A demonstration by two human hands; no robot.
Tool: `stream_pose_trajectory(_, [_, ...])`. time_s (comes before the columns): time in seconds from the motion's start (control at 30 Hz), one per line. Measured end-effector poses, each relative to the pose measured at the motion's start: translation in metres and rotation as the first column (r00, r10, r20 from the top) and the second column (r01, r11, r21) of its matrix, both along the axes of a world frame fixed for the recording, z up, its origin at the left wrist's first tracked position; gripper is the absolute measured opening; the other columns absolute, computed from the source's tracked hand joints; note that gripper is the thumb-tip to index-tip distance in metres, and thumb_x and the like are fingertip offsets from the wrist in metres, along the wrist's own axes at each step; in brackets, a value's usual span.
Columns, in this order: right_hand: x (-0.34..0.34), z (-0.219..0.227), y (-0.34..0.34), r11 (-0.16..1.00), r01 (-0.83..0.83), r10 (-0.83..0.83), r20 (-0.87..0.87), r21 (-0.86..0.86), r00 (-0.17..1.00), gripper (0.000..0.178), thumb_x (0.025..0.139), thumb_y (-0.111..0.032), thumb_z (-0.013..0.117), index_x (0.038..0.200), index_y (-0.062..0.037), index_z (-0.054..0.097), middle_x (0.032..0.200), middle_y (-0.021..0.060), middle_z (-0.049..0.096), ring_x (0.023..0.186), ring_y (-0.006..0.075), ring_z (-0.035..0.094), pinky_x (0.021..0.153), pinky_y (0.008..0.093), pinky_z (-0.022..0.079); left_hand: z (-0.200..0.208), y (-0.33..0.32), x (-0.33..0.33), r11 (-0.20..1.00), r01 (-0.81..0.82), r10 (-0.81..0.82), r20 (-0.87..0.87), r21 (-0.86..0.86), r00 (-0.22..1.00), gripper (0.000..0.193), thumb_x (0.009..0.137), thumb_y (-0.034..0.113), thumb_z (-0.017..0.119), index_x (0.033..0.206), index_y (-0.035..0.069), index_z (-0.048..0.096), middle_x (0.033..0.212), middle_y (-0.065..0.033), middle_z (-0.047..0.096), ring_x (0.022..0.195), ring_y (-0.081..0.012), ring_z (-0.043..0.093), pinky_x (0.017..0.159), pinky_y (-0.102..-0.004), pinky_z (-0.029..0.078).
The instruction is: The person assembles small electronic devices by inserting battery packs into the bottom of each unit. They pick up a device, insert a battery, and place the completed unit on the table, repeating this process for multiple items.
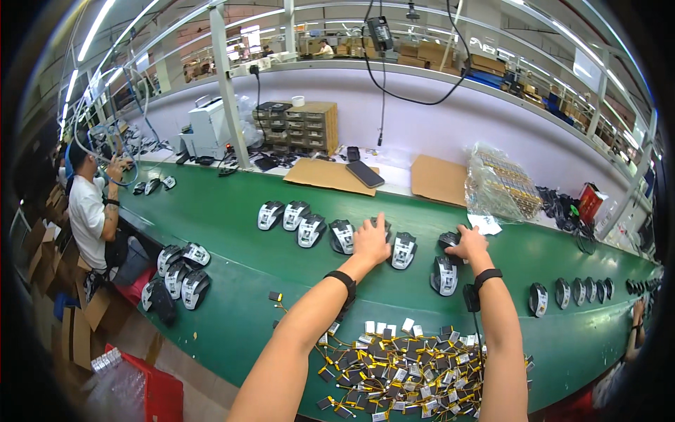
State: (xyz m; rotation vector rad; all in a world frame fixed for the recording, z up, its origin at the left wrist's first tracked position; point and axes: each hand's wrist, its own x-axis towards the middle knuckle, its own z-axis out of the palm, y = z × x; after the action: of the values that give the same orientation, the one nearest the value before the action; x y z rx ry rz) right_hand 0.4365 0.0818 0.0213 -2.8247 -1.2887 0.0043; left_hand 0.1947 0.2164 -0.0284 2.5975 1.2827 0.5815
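My left hand (371, 243) is closed over a black-and-silver computer mouse, mostly hidden beneath it, in a row on the green bench (232, 281). Just left of it sits one mouse (342, 236), and just right another mouse (403, 251). Farther right, my right hand (470, 244) grips a dark mouse (448, 240) by its side, thumb and fingers around it. Directly nearer me lies a silver-faced mouse (444, 276). Between and below my forearms spreads a heap of small flat battery packs (408, 366) with yellow tape and thin wires. Black bands circle both wrists.
More mice (183, 274) are grouped at left, and others (578, 291) line the right. Along the back are cardboard sheets (330, 174), a phone (365, 174), a bubble-wrapped stack (503, 183) and a drawer cabinet (302, 128). A co-worker (91, 211) sits at left; a cable hangs overhead.
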Motion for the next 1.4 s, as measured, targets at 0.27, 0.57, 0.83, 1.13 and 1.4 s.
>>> stream_pose_trajectory(0.27, [0.058, -0.034, 0.003, 0.988, -0.154, 0.153, 0.068, 0.004, 0.986, 0.078, 0.055, -0.061, 0.083, 0.099, 0.0023, 0.066, 0.111, 0.0281, 0.064, 0.102, 0.0405, 0.063, 0.085, 0.0466, 0.053, 0.02, -0.019, 0.049, 0.987, -0.092, 0.09, -0.024, -0.128, 0.996, 0.058, 0.079, 0.029, 0.067, 0.133, 0.018, 0.049, 0.144, -0.0326, 0.029, 0.109, -0.0525, 0.054, 0.086, -0.0631, 0.045])
stream_pose_trajectory(0.57, [0.098, -0.044, -0.031, 0.892, -0.016, 0.386, -0.741, 0.452, 0.549, 0.036, 0.083, -0.027, 0.074, 0.063, 0.0004, 0.064, 0.058, 0.003, 0.059, 0.053, 0.0105, 0.051, 0.052, 0.0271, 0.042, 0.009, -0.052, 0.072, 0.963, -0.235, 0.195, -0.261, -0.135, 0.946, 0.105, 0.054, 0.068, 0.075, 0.14, 0.016, 0.044, 0.146, -0.0212, 0.031, 0.13, -0.0531, 0.029, 0.092, -0.067, 0.038])
stream_pose_trajectory(0.83, [0.078, -0.076, -0.014, 0.919, -0.178, 0.27, -0.233, 0.351, 0.934, 0.056, 0.081, -0.043, 0.073, 0.062, 0.0076, 0.061, 0.059, 0.0054, 0.053, 0.06, 0.0146, 0.049, 0.054, 0.0361, 0.041, 0.005, -0.054, 0.077, 0.936, -0.309, 0.266, -0.237, -0.167, 0.934, 0.109, 0.049, 0.065, 0.081, 0.14, 0.016, 0.043, 0.15, -0.0192, 0.026, 0.138, -0.0526, 0.017, 0.101, -0.07, 0.029])
stream_pose_trajectory(1.13, [0.049, -0.06, -0.026, 0.918, 0.174, 0.201, -0.794, 0.357, 0.574, 0.054, 0.087, -0.042, 0.068, 0.106, 0.008, 0.067, 0.086, 0.0088, 0.068, 0.068, 0.0188, 0.063, 0.061, 0.0315, 0.05, -0.005, -0.051, 0.066, 0.953, -0.256, 0.228, -0.175, -0.16, 0.958, 0.098, 0.048, 0.055, 0.084, 0.132, 0.015, 0.052, 0.143, -0.0191, 0.033, 0.132, -0.0452, 0.026, 0.09, -0.0599, 0.038])
stream_pose_trajectory(1.4, [0.037, -0.003, -0.097, 0.769, 0.214, 0.638, -0.7, 0.603, -0.321, 0.047, 0.097, -0.04, 0.053, 0.121, 0.0002, 0.057, 0.105, 0.0058, 0.065, 0.088, 0.0172, 0.063, 0.074, 0.0315, 0.051, 0.02, -0.057, 0.022, 0.908, -0.028, 0.132, 0.222, -0.418, 0.966, 0.098, 0.048, 0.054, 0.083, 0.13, 0.009, 0.054, 0.146, -0.0224, 0.034, 0.135, -0.0509, 0.026, 0.1, -0.0672, 0.034])
